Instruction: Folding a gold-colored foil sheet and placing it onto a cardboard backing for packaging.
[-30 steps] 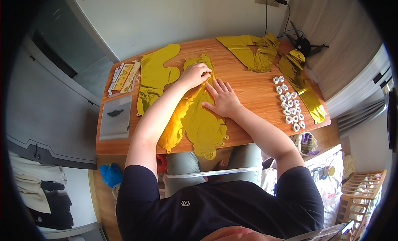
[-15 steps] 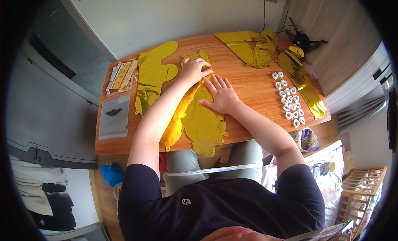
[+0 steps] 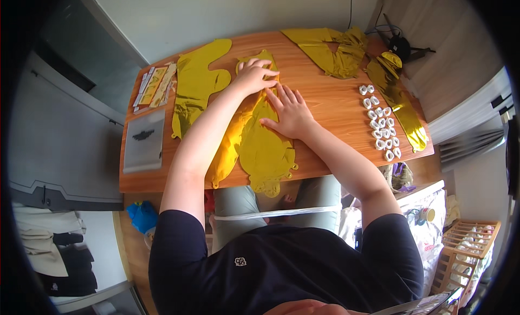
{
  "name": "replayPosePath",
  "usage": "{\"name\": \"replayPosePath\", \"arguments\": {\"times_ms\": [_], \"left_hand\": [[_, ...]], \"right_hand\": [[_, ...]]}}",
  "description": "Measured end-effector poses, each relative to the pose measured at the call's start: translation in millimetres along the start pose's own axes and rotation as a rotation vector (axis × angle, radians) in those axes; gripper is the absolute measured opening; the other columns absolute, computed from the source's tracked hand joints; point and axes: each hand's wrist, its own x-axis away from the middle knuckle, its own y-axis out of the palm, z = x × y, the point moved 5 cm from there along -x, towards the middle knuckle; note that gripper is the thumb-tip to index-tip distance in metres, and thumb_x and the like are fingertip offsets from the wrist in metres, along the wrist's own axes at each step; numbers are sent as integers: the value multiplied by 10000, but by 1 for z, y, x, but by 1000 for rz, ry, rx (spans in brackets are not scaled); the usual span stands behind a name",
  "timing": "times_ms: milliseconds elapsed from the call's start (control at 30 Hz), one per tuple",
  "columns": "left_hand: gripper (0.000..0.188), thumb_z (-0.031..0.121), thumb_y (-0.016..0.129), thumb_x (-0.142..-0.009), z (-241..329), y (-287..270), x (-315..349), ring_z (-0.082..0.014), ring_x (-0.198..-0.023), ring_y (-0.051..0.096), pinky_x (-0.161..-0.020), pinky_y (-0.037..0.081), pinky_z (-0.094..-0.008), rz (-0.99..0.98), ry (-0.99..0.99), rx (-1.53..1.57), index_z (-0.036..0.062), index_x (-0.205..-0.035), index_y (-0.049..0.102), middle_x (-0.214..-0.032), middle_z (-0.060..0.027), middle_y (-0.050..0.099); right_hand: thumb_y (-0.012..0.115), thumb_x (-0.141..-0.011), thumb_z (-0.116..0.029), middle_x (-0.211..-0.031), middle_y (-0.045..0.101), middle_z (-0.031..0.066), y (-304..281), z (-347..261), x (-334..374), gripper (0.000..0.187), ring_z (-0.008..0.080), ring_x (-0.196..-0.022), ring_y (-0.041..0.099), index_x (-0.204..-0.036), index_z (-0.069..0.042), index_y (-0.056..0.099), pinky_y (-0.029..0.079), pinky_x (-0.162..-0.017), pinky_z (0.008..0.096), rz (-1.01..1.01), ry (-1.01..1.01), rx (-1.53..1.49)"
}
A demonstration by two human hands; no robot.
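Observation:
A gold foil balloon (image 3: 265, 150), flat and uninflated, lies in front of me on the wooden table (image 3: 319, 147), its near end hanging slightly past the front edge. My left hand (image 3: 254, 76) rests over its far part with fingers spread, covering some of the foil. Just right of and nearer than it, my right hand (image 3: 292, 114) lies palm down, fingers apart, partly on the balloon's right edge and partly on the wood. The fingertips of both hands come close together. Neither hand grips anything that shows.
Other flat gold foil balloons lie at the left (image 3: 189, 87), the far right (image 3: 338, 52) and along the right edge (image 3: 398, 104). White ribbon rolls (image 3: 383, 122) stand grouped at right. Paper pieces (image 3: 154, 87) and a clear plastic bag (image 3: 143, 141) lie left; a black router (image 3: 400, 46) sits behind.
My left hand's fingers have spread out from a more curled shape over the balloon. The right hand stays flat in about the same place. The whole view has shifted slightly.

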Motion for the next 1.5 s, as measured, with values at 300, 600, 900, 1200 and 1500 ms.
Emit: {"name": "replayPosePath", "arguments": {"times_ms": [300, 600, 900, 1200, 1500], "left_hand": [[585, 409, 544, -1057, -21, -16, 84, -316, -1540, 315, -1241, 294, -496, 124, 97, 138, 170, -1578, 425, -1686, -104, 304], [171, 230, 731, -898, 93, -39, 171, -221, -1098, 640, -983, 470, -403, 259, 528, 121, 191, -1063, 757, -1082, 5, 697], [291, 284, 763, -869, 117, -11, 168, -199, -1000, 595, -937, 472, -375, 198, 735, 22, 208, -1149, 781, -1003, 21, 628], [315, 319, 759, -881, 121, -4, 167, -218, -1069, 565, -1012, 435, -417, 98, 731, 79, 211, -1176, 786, -1091, -6, 617], [289, 270, 734, -926, 122, -20, 194, -252, -1172, 560, -1055, 425, -446, 95, 640, 303, 198, -1204, 774, -1211, -25, 648]], "right_hand": [[440, -957, -760, -1668, 262, 246, 0, -1, -1, 956, 360, -1566, 226, -1649, -135, 228, 157, -1278, 497, -7, 13, 2], [484, -987, -615, -1697, 201, 225, 0, 3, -1, 900, 354, -1581, 191, -1671, -160, 116, 145, -1281, 500, -66, 20, 36], [519, -944, -556, -1704, 167, 241, -4, -5, -1, 951, 364, -1586, 170, -1677, -143, 75, 145, -1281, 489, -138, 3, 118], [387, -1020, -662, -1700, 192, 228, 2, -2, -3, 880, 362, -1579, 191, -1673, -141, 112, 158, -1276, 494, -61, 8, 56], [327, -986, -777, -1686, 232, 229, 0, -4, -1, 922, 364, -1573, 205, -1665, -173, 174, 136, -1284, 493, -36, 19, 43]]}}
